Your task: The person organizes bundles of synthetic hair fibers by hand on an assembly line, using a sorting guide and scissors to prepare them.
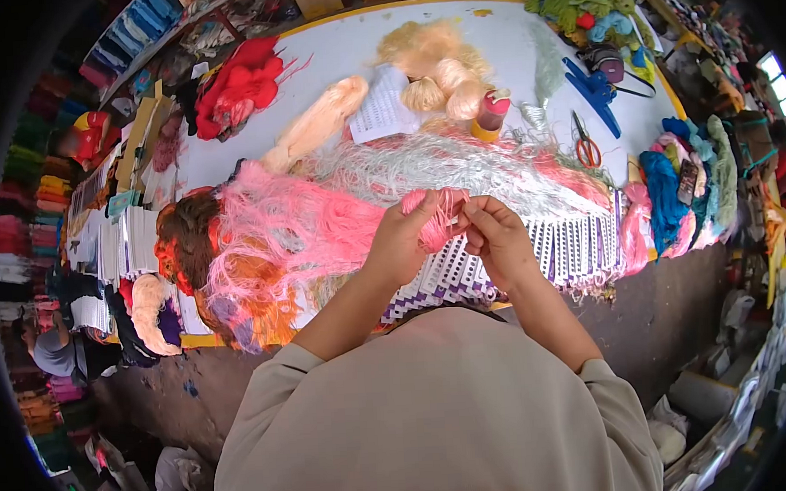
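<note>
Orange-handled scissors (584, 139) near a blue tool (595, 98) and dark pouch (604, 62)

Your head camera faces forward and down over the counter (330, 58). It sees past the far edge.

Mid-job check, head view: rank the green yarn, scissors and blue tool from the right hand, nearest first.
From the right hand:
1. Scissors: ahead, to the right.
2. Blue tool: just beyond the scissors.
3. Green yarn: farthest, past the blue tool.
</note>
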The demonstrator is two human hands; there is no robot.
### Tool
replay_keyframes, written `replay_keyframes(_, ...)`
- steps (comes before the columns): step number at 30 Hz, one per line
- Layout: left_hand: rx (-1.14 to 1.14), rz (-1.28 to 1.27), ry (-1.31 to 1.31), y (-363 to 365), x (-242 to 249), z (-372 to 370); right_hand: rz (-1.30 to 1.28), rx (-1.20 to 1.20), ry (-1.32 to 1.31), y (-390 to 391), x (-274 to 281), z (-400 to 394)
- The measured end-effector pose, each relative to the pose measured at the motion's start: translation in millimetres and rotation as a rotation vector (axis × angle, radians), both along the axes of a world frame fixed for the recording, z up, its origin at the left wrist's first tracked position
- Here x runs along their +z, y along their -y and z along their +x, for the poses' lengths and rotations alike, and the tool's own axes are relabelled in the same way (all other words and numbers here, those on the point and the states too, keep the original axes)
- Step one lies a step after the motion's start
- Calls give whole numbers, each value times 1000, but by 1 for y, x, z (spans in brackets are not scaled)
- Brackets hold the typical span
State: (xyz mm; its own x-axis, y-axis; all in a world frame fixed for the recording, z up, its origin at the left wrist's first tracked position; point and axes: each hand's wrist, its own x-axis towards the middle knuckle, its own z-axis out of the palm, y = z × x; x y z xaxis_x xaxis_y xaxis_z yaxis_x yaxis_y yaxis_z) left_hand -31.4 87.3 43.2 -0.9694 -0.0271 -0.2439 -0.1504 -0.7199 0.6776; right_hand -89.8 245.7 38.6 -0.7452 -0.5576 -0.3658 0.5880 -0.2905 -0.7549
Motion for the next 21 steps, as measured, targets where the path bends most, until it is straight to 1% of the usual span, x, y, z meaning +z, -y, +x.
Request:
replay_keyframes(1,-3,67,-8,-1,2,0,24,12,-22,-1,0,0)
replay_keyframes(2,-4,67,-9,-3,3,0,24,10,-23,0,2,1)
replay_keyframes(4,8,-83,-2,-8,3,1,197,47,-161,2,7,4)
replay_keyframes(5,6,-83,-2,-10,1,1,197,45,-160,3,6,5)
replay_keyframes(7,30,-161,-29,-11,-4,2,225,38,-213,3,3,7)
replay_keyframes(8,29,-160,-29,-11,-4,1,226,38,-214,2,1,7)
replay_keyframes(10,17,-199,-35,-8,-4,-1,78,-24,-116,-1,-2,7)
replay_keyframes(11,18,-199,-34,-6,-5,-1,79,-24,-115,-1,-1,6)
replay_keyframes(13,-15,84,-67,-5,-7,-1,47,-44,-51,-2,2,5)
replay_keyframes(14,-17,85,-67,-5,-7,-2,47,-45,-50,-1,4,5)
replay_keyframes(16,-54,79,-85,-6,-6,-1,153,-10,-166,1,6,6)
replay_keyframes(17,-55,79,-84,-8,-8,-2,153,-10,-165,1,5,6)
replay_keyframes(19,-31,-29,-58,-12,-12,-3,264,56,-293,1,0,6)
replay_keyframes(21,-31,-51,-48,-14,-9,-2,250,43,-283,0,-3,5)
